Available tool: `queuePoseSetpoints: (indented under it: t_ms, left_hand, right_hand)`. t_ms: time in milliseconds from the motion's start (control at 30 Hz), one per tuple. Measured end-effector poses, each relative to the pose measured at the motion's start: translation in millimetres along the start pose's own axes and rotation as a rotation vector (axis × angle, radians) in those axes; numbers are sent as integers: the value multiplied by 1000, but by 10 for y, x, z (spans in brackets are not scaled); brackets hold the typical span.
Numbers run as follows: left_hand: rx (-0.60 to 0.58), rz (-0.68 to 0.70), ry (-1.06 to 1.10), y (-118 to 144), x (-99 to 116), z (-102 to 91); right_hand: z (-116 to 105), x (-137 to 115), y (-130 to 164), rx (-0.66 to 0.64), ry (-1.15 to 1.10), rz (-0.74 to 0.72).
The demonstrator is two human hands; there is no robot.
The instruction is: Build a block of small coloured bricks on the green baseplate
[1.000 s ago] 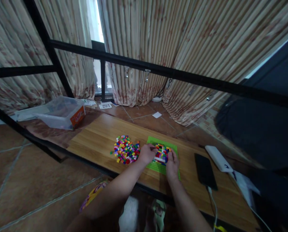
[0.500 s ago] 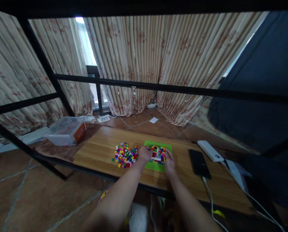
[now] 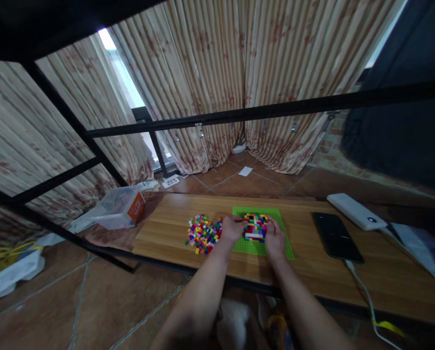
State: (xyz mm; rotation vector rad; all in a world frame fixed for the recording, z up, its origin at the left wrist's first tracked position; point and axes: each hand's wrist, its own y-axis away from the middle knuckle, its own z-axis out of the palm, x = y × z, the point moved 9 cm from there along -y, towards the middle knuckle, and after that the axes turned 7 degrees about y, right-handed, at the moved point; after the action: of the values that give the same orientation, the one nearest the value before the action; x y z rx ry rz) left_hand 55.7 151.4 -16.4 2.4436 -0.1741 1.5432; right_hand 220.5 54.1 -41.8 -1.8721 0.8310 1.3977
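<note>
A green baseplate (image 3: 275, 221) lies on a low wooden table (image 3: 166, 228). On it stands a small multicoloured brick build (image 3: 255, 226). My left hand (image 3: 233, 228) rests at the build's left side, fingertips touching it. On the build's right side is my right hand (image 3: 275, 240), fingers curled against the bricks. A heap of loose coloured bricks (image 3: 203, 234) lies just left of my left hand. Whether either hand pinches a single brick cannot be seen.
A black phone (image 3: 336, 236) with a cable and a white power bank (image 3: 356, 210) lie to the right on the table. A clear plastic box (image 3: 120, 208) sits on the floor at the left. Black metal bars (image 3: 275, 108) cross in front of striped curtains.
The view has swung to the left and tilted. Both hands stay at the sides of the brick build on the green plate.
</note>
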Motion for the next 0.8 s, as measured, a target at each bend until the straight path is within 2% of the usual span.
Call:
queuePoseSetpoints:
  t_ms: [100, 167, 200, 233, 300, 333, 400, 467, 567, 600, 700, 800]
  left_hand:
    - [4, 31, -21, 10, 17, -66]
    - [11, 66, -21, 23, 24, -207]
    - [29, 128, -10, 33, 51, -330]
    - [64, 184, 25, 43, 57, -493]
    - [199, 225, 103, 56, -45, -929]
    - [294, 204, 136, 61, -154, -1176]
    - [498, 111, 189, 84, -432, -1639]
    - [605, 61, 181, 92, -620, -1924]
    - [577, 33, 195, 39, -718, -2016]
    - [553, 38, 196, 25, -702, -1997]
    - [475, 47, 153, 16, -594, -1889]
    - [339, 55, 47, 30, -453, -1698]
  right_hand:
    - [-14, 59, -58, 18, 30, 14]
    - [-73, 68, -116, 41, 52, 30]
    - [-120, 37, -136, 60, 70, 28]
    - [-195, -31, -137, 105, 96, 12]
    - [-355, -381, -44, 244, 179, -186]
    - [-366, -569, 45, 260, 197, -280]
    - [-277, -871, 262, 216, 165, -388]
    - [-3, -1091, 499, 35, 106, -454]
    - [552, -1230, 833, -277, 195, -538]
    - [680, -1201, 885, -314, 247, -531]
    - [937, -1041, 910, -341, 422, -515]
    - [1031, -890, 862, -302, 564, -523]
